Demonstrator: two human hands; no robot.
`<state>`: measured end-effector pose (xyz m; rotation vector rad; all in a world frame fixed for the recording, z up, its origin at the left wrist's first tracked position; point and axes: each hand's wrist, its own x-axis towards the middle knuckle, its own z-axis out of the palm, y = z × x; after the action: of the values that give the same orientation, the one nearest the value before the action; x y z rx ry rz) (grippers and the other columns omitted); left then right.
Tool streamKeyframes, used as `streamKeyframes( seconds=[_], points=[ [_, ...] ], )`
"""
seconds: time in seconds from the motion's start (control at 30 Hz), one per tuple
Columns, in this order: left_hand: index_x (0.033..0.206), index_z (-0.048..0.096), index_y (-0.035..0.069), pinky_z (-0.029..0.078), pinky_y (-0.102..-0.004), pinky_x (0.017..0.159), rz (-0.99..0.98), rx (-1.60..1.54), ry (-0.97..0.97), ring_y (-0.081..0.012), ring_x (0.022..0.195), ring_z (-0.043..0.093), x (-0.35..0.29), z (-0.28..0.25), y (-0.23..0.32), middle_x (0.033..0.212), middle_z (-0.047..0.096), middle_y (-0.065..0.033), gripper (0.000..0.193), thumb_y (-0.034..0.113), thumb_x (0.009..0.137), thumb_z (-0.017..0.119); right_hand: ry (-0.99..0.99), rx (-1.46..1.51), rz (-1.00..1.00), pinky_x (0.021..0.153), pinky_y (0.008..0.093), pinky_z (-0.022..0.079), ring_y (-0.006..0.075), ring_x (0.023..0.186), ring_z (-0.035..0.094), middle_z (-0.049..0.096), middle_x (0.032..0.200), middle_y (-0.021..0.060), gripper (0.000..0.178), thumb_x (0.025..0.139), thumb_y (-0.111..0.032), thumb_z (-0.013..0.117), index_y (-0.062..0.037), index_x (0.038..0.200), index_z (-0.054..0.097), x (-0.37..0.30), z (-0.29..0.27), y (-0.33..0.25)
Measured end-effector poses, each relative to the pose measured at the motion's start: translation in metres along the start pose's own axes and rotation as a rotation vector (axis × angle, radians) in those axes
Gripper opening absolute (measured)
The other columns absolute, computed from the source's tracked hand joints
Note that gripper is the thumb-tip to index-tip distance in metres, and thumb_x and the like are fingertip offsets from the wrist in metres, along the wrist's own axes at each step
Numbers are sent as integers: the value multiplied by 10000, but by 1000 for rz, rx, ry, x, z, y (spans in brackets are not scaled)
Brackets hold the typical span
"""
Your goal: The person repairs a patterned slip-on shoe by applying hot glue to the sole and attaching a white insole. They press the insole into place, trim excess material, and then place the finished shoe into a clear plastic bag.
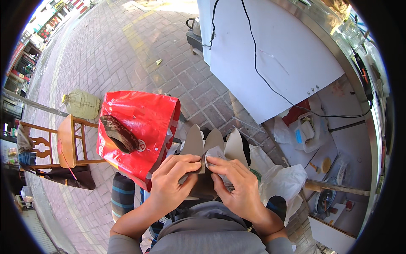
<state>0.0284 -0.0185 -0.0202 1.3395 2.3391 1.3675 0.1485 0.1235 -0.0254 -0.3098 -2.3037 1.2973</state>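
Observation:
My left hand (173,178) and my right hand (237,184) are close together above my lap, thumbs and fingertips pinched. Between the right fingers is a thin whitish piece (215,152), its far end rounded. What the left fingertips grip is mostly hidden. Just beyond the hands, several beige, tongue-shaped flat pieces (193,142) stick up side by side. Below the fingers lies a dark brown surface (204,187), partly covered by the hands. To the left, a brown patterned, shoe-like piece (118,133) rests on a red plastic bag (144,112).
A wooden chair (69,142) and a yellowish plastic jug (82,103) are at left on brick paving. A crumpled white plastic bag (283,180) is beside my right arm. The white stall panel (275,55) stands at right, a black cable (256,55) hanging across it.

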Motion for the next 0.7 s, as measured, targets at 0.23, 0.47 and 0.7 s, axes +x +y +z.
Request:
streamKeyframes(
  seconds=[0.23,0.47,0.7],
  points=[
    [964,653,22,544,-354,774,106,-118,102,-305,909,679,-3,10,-11,1102,675,-174,296,-113,710,724,0,29,18,741,329,537,282,840,666,709,1127,120,264,770,77,715,-21,1008,662,4,2,1],
    [936,705,63,541,-355,750,256,5,70,-274,910,649,-3,4,-18,1106,618,-126,318,-81,663,783,4,19,-39,747,366,546,301,866,669,696,1099,123,266,778,52,713,-9,1028,643,7,3,4],
    [905,722,73,543,-335,704,321,155,51,-253,867,637,3,0,-13,1028,621,-65,300,-39,639,805,25,-3,-39,739,347,543,288,844,665,705,1100,120,272,768,74,716,-11,1020,660,9,6,2]
  ],
)
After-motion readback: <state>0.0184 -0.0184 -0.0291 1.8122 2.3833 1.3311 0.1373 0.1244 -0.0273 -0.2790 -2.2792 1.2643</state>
